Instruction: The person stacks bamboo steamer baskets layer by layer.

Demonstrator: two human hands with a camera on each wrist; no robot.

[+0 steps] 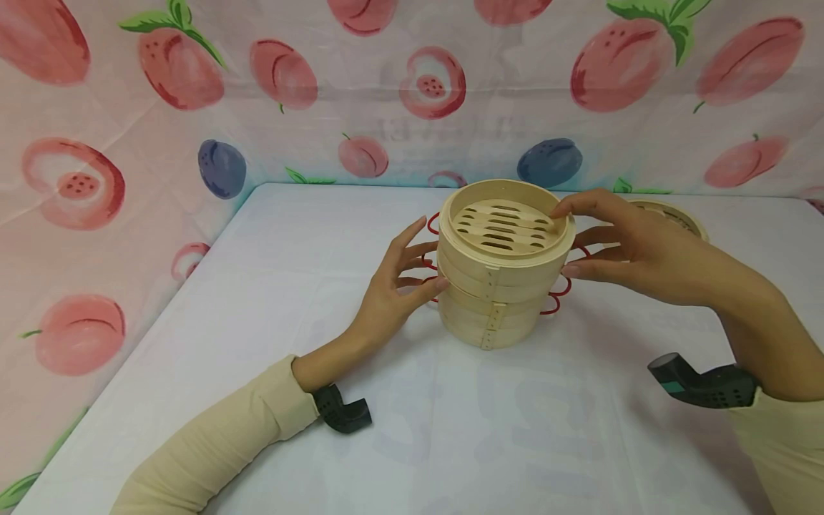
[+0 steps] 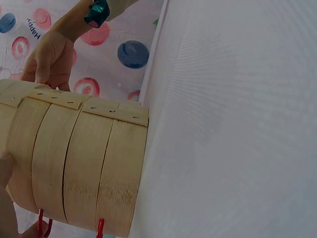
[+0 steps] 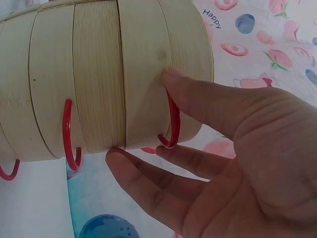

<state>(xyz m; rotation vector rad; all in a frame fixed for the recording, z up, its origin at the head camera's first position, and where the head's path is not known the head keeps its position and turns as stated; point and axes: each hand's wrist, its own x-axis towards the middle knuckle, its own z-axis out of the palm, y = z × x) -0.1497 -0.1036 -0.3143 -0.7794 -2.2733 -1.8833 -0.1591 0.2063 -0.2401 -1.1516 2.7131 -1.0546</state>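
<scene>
A stack of round bamboo steamer baskets (image 1: 466,307) stands upright on the table, its topmost basket uncovered with a slatted floor (image 1: 498,225) showing inside. Red loop handles (image 3: 72,134) stick out from both sides. My left hand (image 1: 386,293) is round the left side of the stack, thumb against the front wall and fingers by the red loops. At the upper right, my right hand (image 1: 650,250) grips the top basket, index finger bent over its rim. The right thumb (image 3: 203,101) presses the wall beside a red loop in the right wrist view, with other fingers spread below.
Behind my right hand lies a round bamboo lid (image 1: 672,214), partly hidden. A white cloth (image 1: 290,286) covers the table. A fruit-printed backdrop (image 1: 373,79) hangs along the back and left edges. Dark wrist devices (image 1: 344,411) are on both sleeves.
</scene>
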